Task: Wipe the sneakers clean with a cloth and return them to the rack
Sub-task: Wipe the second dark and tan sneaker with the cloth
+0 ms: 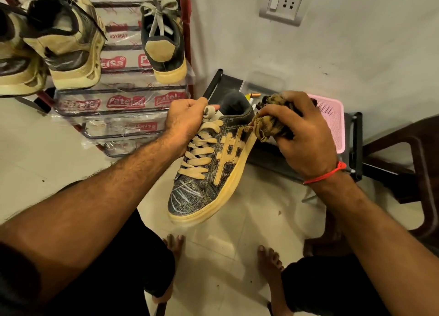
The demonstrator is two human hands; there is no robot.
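Note:
A dark grey sneaker [209, 173] with tan laces, tan stripes and a yellowed sole hangs in the air over the floor, toe pointing toward me. My left hand [187, 121] grips it at the tongue and upper laces. My right hand [304, 135] holds a bunched brown patterned cloth [266, 125], whose edge touches the sneaker's side near the heel. Its matching sneaker [164, 42] stands heel-out on the top shelf of the red-framed rack [187, 54].
Two other worn beige and black shoes [64, 44] sit on the rack's top shelf at the left. A low black stand [356, 144] with a pink basket [332, 121] is behind the sneaker. A dark chair [418, 173] is at the right, my bare feet [268, 263] below.

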